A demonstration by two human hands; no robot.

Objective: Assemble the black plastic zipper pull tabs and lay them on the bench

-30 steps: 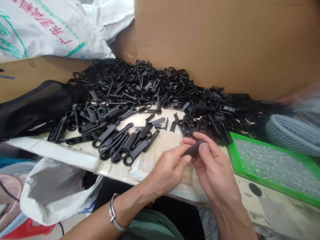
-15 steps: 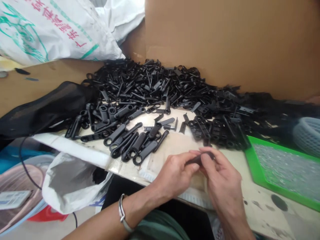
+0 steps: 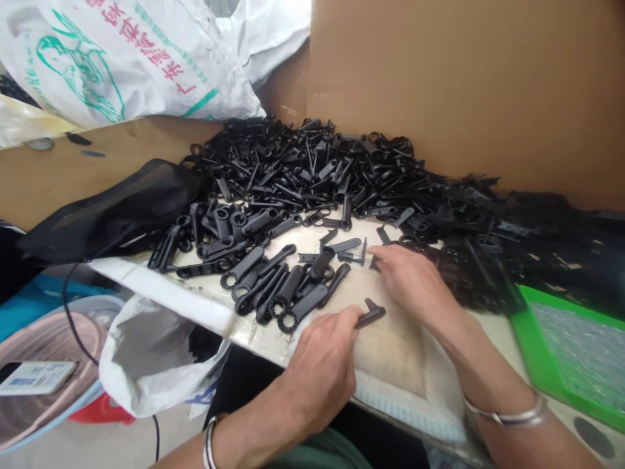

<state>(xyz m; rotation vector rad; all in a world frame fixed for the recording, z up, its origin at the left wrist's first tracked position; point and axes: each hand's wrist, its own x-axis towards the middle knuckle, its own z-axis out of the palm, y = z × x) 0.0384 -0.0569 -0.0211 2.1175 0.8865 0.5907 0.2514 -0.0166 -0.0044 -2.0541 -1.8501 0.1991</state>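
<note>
Near the table's front edge, my left hand (image 3: 325, 365) is closed on a small black plastic part (image 3: 371, 315), whose bent end sticks out past the fingertips. My right hand (image 3: 415, 277) reaches over the table, its fingertips at a dark piece beside the loose black parts; what they grip is too small to make out. Left of the hands lies a group of black parts with ring ends (image 3: 288, 293). Behind them rises a large heap of similar black parts (image 3: 312, 163).
A green tray (image 3: 541, 355) of small clear pieces stands at the right. Black mesh cloth (image 3: 112, 212) lies at the left. Below it are an open white bag (image 3: 141, 358) and a pink basket (image 3: 88, 339). Cardboard (image 3: 463, 85) stands behind the heap.
Both hands were together on a dark part. They have separated: my right hand has moved forward to the loose parts, while my left keeps a black part. The view has shifted slightly.
</note>
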